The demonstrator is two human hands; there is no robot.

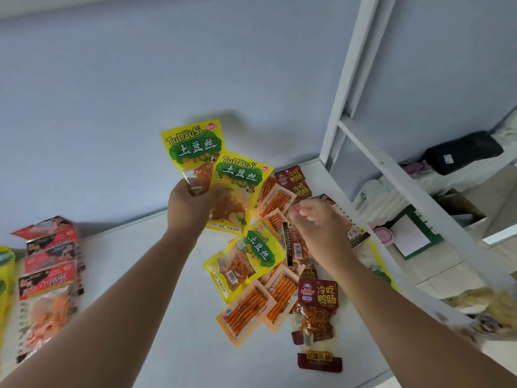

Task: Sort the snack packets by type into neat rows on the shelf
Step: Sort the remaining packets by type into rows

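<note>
My left hand [190,205] is raised above the white shelf [156,337] and grips two yellow TuDouSi packets, one [193,147] fanned behind the other [240,175]. My right hand [319,222] hovers over a mixed pile with its fingers curled. Whether it pinches the red packet [355,231] under it is unclear. The pile holds two more yellow packets [260,247], orange strip packets [246,309] and dark red packets [319,312].
A row of red packets [47,275] lies at the shelf's left, with yellow ones [5,275] at the frame edge. A white shelf upright [352,79] rises at the right. Beyond it are a black bag [461,152] and a notebook [414,236].
</note>
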